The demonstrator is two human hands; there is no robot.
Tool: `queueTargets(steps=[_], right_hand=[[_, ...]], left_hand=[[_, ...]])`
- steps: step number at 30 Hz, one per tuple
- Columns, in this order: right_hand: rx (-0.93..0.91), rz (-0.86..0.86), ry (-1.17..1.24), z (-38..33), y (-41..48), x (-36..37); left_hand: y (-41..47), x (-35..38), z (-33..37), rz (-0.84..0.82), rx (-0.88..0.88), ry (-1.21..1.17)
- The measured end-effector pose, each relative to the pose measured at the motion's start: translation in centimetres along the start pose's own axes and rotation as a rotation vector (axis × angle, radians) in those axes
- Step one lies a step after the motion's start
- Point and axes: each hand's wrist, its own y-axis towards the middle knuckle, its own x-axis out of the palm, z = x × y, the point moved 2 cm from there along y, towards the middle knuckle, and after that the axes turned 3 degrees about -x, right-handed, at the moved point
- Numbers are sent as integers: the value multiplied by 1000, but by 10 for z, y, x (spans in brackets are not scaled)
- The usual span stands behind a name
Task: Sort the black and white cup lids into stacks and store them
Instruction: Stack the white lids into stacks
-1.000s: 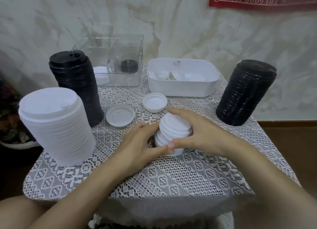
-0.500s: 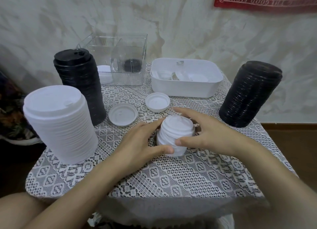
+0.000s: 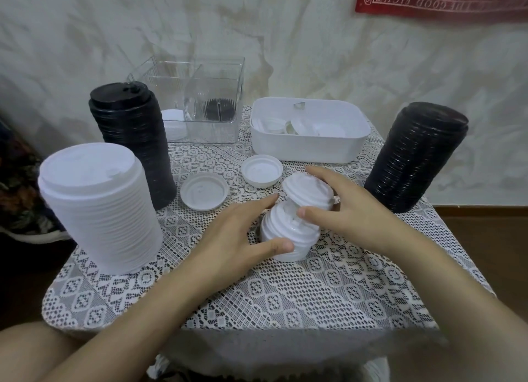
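Note:
At the table's middle stands a short stack of small white lids [image 3: 287, 238], and my left hand [image 3: 237, 236] holds its lower part between thumb and fingers. My right hand [image 3: 347, 213] grips the upper few white lids [image 3: 308, 193], tilted and lifted off the lower part. Two single white lids [image 3: 204, 191] [image 3: 262, 170] lie upside down just behind. A tall white lid stack [image 3: 100, 207] stands at the left. Tall black lid stacks rise at the back left [image 3: 134, 147] and at the right [image 3: 414, 158].
A clear divided box [image 3: 200, 84] at the back holds a few white lids and black lids. A white tub [image 3: 308, 147] beside it holds loose white lids. The lace-covered table [image 3: 257, 296] ends close to me; a wall stands behind.
The small white stack was whole between both hands. Now its top part has come away, tilted up and to the right in my right hand; the lower part stays under my left.

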Motion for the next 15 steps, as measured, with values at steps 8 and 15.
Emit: queueTargets(steps=[8,15], right_hand=[[2,-18,-9,4,2,2],[20,-47,22,10,3,1]], left_hand=[[1,0,-5,51,-4,-39],[1,-7,-8,12,-4,-46]])
